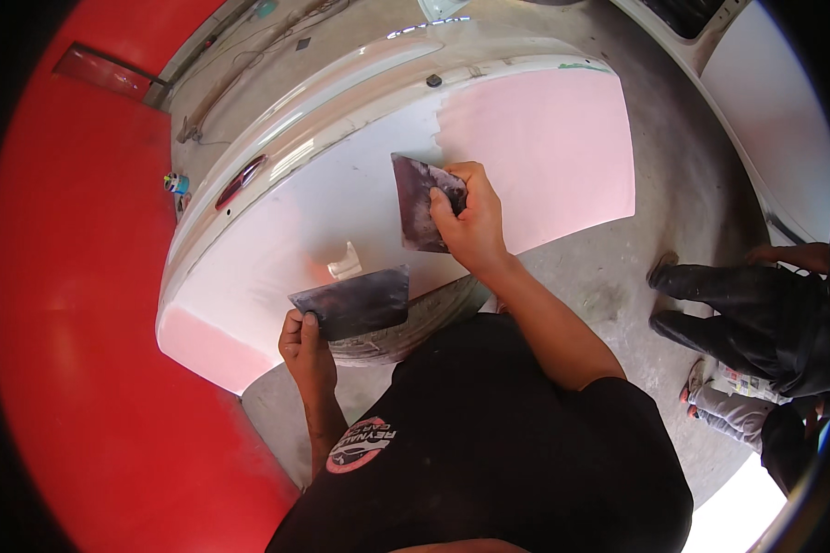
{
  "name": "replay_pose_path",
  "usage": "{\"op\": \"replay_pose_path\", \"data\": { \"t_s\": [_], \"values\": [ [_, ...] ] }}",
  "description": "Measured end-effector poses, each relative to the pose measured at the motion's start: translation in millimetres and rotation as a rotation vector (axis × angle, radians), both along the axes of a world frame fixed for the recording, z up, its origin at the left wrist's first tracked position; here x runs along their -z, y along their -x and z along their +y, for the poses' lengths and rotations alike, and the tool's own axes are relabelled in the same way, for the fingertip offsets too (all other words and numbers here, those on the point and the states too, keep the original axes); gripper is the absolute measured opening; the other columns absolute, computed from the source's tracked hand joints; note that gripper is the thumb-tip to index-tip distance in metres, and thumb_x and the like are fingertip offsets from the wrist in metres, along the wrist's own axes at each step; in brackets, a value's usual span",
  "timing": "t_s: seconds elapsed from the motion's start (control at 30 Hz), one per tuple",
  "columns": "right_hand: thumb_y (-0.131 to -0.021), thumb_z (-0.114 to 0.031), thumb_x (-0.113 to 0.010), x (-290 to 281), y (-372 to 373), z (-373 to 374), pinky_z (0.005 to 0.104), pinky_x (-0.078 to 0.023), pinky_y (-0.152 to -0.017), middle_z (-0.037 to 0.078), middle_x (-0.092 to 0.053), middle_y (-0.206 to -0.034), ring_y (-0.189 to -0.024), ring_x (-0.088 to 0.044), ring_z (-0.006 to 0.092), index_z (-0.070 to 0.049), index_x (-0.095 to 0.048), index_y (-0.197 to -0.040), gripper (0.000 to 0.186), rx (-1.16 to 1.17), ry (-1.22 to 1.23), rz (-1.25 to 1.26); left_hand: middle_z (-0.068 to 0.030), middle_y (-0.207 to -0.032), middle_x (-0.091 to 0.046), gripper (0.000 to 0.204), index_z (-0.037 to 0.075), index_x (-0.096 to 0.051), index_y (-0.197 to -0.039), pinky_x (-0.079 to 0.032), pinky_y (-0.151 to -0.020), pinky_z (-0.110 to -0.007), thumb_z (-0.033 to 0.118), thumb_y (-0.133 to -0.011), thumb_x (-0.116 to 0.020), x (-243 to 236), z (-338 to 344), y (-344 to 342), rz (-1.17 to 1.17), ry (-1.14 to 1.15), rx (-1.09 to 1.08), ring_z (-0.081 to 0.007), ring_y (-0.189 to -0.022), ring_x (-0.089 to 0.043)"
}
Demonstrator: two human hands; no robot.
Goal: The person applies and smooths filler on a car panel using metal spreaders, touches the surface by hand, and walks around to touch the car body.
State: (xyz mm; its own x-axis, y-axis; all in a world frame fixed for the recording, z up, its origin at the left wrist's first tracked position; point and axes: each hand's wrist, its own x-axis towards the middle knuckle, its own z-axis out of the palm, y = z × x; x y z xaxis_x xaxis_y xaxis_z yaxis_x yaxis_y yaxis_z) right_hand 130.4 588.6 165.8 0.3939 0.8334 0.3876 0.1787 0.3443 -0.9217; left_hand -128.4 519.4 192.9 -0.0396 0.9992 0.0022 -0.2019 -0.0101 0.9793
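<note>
My right hand [466, 217] grips a dark, filler-smudged flat spreader [416, 223] by its right side, thumb on its face, held upright over the middle of a white car body panel [332, 184]. My left hand [307, 350] pinches the left corner of a second dark rectangular spreader [355, 300], held crosswise lower over the panel. Pink coating covers the panel's right part [553, 147] and its lower left corner [212, 350]. A bare cream patch [346, 261] with reddish edges shows just behind the left spreader. Whether either spreader touches the panel I cannot tell.
A large red vehicle panel [83, 276] runs down the left, with a small can [176, 183] near it. A white car body [770, 101] stands at the upper right. Two co-workers [729, 295] are at the right on the concrete floor [609, 286].
</note>
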Motion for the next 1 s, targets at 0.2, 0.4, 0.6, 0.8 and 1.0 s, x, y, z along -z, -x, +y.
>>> {"op": "replay_pose_path", "data": {
  "t_s": [0.2,0.4,0.6,0.8,1.0],
  "values": [
    [-0.087,-0.009,-0.061,-18,10,14,0.0323,-0.048,-0.068,0.017,-0.059,-0.084,-0.075,-0.058,0.0225,0.000,-0.048,-0.103,0.022,-0.088,0.032,-0.038,-0.0099,-0.100,-0.063,0.014,-0.001,-0.056,-0.098,-0.045,-0.090,-0.033,0.012,-0.096,-0.051,6,11,4,-0.051,-0.034,0.122,-0.0179,-0.094,-0.059],
    [-0.087,-0.009,-0.062,-34,-2,26,0.0338,-0.047,-0.060,0.016,-0.060,-0.078,-0.066,-0.059,0.0229,0.000,-0.047,-0.102,0.024,0.004,0.013,0.096,-0.0108,-0.101,-0.063,0.014,-0.002,-0.056,-0.100,-0.046,-0.088,-0.033,0.011,-0.096,-0.051,4,12,1,-0.043,-0.022,0.119,-0.0179,-0.093,-0.059],
    [-0.086,-0.008,-0.059,-54,9,35,0.0403,-0.047,-0.060,0.022,-0.059,-0.073,-0.064,-0.060,0.0364,0.000,-0.045,-0.103,0.024,-0.104,0.045,0.065,-0.0105,-0.099,-0.063,0.013,-0.002,-0.055,-0.098,-0.046,-0.087,-0.033,0.010,-0.096,-0.050,4,8,2,-0.017,-0.049,0.131,-0.0173,-0.092,-0.059],
    [-0.088,-0.009,-0.058,-50,15,34,0.0397,-0.048,-0.066,0.022,-0.062,-0.079,-0.074,-0.064,0.0341,-0.001,-0.044,-0.108,0.026,-0.280,0.055,-0.154,-0.0069,-0.094,-0.063,0.012,-0.001,-0.056,-0.093,-0.043,-0.084,-0.028,0.011,-0.094,-0.053,0,9,-4,-0.044,-0.002,0.062,-0.0121,-0.086,-0.056],
    [-0.092,-0.014,-0.058,-18,-19,18,0.0356,-0.048,-0.077,0.019,-0.063,-0.095,-0.087,-0.063,0.0274,-0.001,-0.043,-0.118,0.033,-0.183,0.077,0.138,-0.0052,-0.090,-0.063,0.013,0.001,-0.056,-0.090,-0.044,-0.083,-0.027,0.013,-0.095,-0.054,8,7,3,-0.006,0.024,-0.019,-0.0110,-0.083,-0.055]
  ]
}}
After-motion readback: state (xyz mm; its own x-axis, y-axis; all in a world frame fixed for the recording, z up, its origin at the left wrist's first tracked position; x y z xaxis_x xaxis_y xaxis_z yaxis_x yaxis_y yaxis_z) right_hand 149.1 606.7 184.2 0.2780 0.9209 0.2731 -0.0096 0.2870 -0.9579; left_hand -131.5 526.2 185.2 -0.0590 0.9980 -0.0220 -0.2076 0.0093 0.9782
